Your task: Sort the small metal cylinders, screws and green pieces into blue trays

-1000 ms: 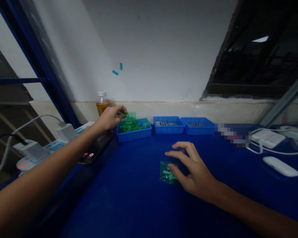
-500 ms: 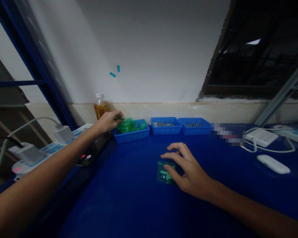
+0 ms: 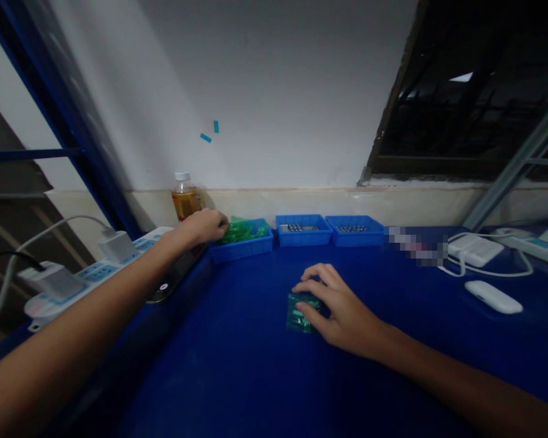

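Observation:
My left hand (image 3: 206, 225) reaches to the left end of a blue bin (image 3: 244, 248) heaped with green plastic bags (image 3: 241, 231). Its fingers are curled closed beside the bags, and whatever they hold is hidden. My right hand (image 3: 335, 307) hovers over a small green clear bag (image 3: 298, 319) lying flat on the blue table (image 3: 237, 365). Pale pieces show inside that bag. The right thumb and fingers are apart, with the thumb over the bag's right part; I cannot tell whether they touch it.
Two more blue bins stand along the wall, one with metal pins (image 3: 296, 227), the other with small metal parts (image 3: 352, 229). A bottle (image 3: 186, 198), a phone (image 3: 176, 277) and a power strip (image 3: 98, 274) are on the left. A white case (image 3: 493, 297) and charger (image 3: 475, 249) lie right.
My left hand has lowered slightly and its fingers have curled down beside the green bags. The right hand stays over the small bag. The view has shifted a little.

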Motion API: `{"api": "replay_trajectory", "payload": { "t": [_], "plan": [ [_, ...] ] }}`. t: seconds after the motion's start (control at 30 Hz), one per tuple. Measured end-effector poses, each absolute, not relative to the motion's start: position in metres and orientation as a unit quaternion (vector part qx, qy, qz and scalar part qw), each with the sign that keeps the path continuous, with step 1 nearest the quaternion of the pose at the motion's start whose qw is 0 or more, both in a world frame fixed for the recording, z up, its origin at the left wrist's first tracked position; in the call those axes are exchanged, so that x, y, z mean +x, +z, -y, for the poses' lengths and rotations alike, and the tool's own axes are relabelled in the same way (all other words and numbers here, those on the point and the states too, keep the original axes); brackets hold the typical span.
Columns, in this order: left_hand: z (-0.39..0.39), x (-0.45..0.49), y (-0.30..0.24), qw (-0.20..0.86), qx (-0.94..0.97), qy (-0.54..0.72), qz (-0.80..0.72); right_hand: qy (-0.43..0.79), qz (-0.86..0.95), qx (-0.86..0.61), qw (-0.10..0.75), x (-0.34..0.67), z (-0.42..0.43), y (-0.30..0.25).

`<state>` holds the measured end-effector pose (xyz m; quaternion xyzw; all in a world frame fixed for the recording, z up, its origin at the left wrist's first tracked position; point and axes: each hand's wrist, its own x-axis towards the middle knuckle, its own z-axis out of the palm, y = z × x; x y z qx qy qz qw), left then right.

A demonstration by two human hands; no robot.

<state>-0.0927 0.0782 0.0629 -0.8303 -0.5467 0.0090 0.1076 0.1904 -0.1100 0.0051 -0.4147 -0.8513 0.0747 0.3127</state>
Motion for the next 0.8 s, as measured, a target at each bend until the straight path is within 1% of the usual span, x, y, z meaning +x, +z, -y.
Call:
{"api": "replay_trajectory", "payload": {
  "t": [0.2,0.3,0.37,0.43,0.47,0.53,0.63,0.73,0.8],
  "plan": [
    [-0.076,-0.083,0.065,0.119,-0.822,0.022,0.557,0.107,0.857,-0.461,0.203,0.193,0.11,0.011],
    [-0.061,-0.075,0.066,0.136,-0.822,-0.003,0.553,0.117,0.862,-0.463,0.172,0.196,0.111,0.011],
    [-0.042,-0.066,0.063,0.16,-0.829,-0.063,0.533,0.128,0.864,-0.453,0.178,0.198,0.111,0.009],
    [-0.017,-0.054,0.053,0.17,-0.844,-0.209,0.464,0.138,0.859,-0.448,0.207,0.197,0.11,0.006],
    [-0.004,-0.046,0.047,0.151,-0.857,-0.244,0.429,0.14,0.853,-0.449,0.227,0.197,0.109,0.004],
    [0.021,-0.03,0.032,0.063,-0.883,-0.279,0.372,0.131,0.836,-0.456,0.275,0.196,0.106,0.001],
    [0.051,-0.006,0.012,-0.164,-0.869,-0.314,0.345,0.088,0.808,-0.463,0.353,0.197,0.1,-0.001],
    [0.073,0.009,0.004,-0.428,-0.752,-0.338,0.371,0.056,0.796,-0.435,0.416,0.198,0.098,0.0],
    [0.082,0.015,0.004,-0.582,-0.633,-0.347,0.375,0.035,0.807,-0.401,0.433,0.197,0.099,0.002]
  ]
}}
